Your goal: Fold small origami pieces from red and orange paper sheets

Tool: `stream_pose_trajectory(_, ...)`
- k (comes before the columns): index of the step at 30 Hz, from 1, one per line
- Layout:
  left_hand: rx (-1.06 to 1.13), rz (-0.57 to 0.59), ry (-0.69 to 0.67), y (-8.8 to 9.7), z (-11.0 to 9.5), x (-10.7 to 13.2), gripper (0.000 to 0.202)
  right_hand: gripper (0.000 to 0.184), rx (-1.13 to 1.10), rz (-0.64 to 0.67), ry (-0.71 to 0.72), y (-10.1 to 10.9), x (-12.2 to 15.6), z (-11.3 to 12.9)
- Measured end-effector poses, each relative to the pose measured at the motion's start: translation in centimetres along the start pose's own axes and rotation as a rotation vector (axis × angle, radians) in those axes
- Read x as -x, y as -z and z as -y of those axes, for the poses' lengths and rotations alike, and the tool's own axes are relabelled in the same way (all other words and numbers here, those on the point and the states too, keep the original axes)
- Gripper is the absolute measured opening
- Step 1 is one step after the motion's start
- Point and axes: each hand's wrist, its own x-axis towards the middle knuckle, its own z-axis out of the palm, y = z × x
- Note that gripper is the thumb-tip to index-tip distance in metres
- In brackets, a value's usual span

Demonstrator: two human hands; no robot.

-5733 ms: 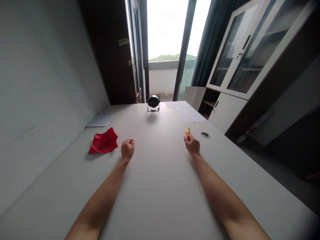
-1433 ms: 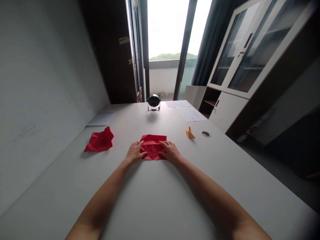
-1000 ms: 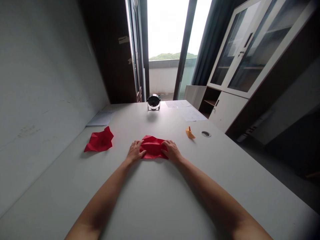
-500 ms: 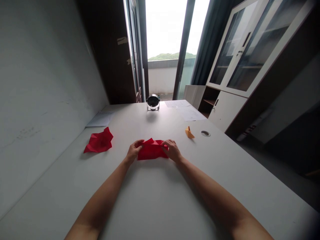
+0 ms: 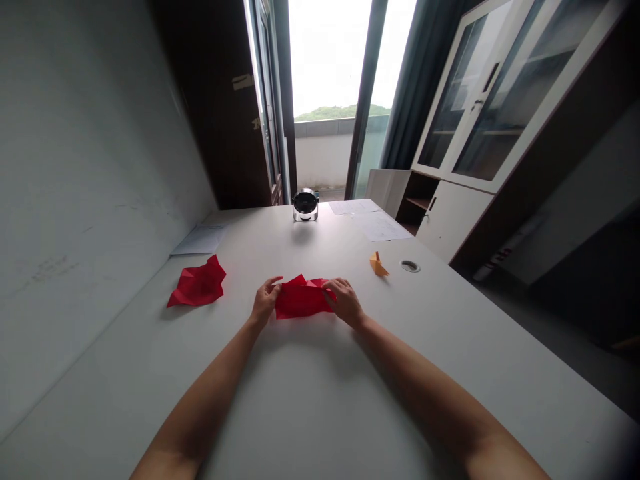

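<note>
A folded sheet of red paper [image 5: 303,302] lies in front of me, with loose peaked flaps along its far edge. At its left end, my left hand [image 5: 265,303] keeps its thumb against the paper's upper corner, while the index finger is lifted a little off it. My right hand [image 5: 345,301] pinches the upper right part, its fingers curled over the fold. The paper under the right fingertips is partly hidden.
Left of my hands is a second, creased red paper [image 5: 199,283]. A small orange folded-paper piece [image 5: 379,265] stands on the right, near a round cable hole [image 5: 410,266]. Farther back are a round black device on a stand [image 5: 305,204] and white sheets [image 5: 385,227] on the white table [image 5: 310,400].
My left index finger has lifted from the paper's upper left corner, and that hand has shifted slightly left. The right hand keeps its pinch almost unmoved.
</note>
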Motion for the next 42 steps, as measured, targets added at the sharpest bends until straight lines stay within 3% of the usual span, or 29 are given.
stream_pose_trajectory(9,-0.261,-0.180,0.038,0.5,0.2,-0.4,0.026,0.016,0.017,0.088,0.070,0.1,0.0,0.1)
stream_pose_trajectory(15,-0.371,-0.212,-0.007,0.8,0.2,-0.5,0.030,0.020,0.052,0.132,0.029,-0.2,0.1,-0.3)
stream_pose_trajectory(18,-0.314,-0.203,0.034,0.9,0.3,-0.5,0.033,0.024,0.053,0.131,0.019,-0.3,0.1,-0.5)
stream_pose_trajectory(24,0.002,-0.162,0.182,0.6,-0.1,-0.3,0.033,0.032,0.015,0.122,0.035,-0.1,0.1,-0.6)
stream_pose_trajectory(29,0.128,-0.026,0.202,0.2,-1.0,0.1,0.037,0.042,0.004,0.134,0.044,-0.3,0.2,-0.6)
stream_pose_trajectory(37,0.112,-0.094,0.293,0.4,-0.9,0.1,0.029,0.009,0.009,0.192,0.058,-0.7,0.3,-1.2)
stream_pose_trajectory(42,0.176,-0.092,0.278,0.6,0.1,-0.2,0.029,0.006,-0.010,0.190,0.062,-0.8,0.2,-1.4)
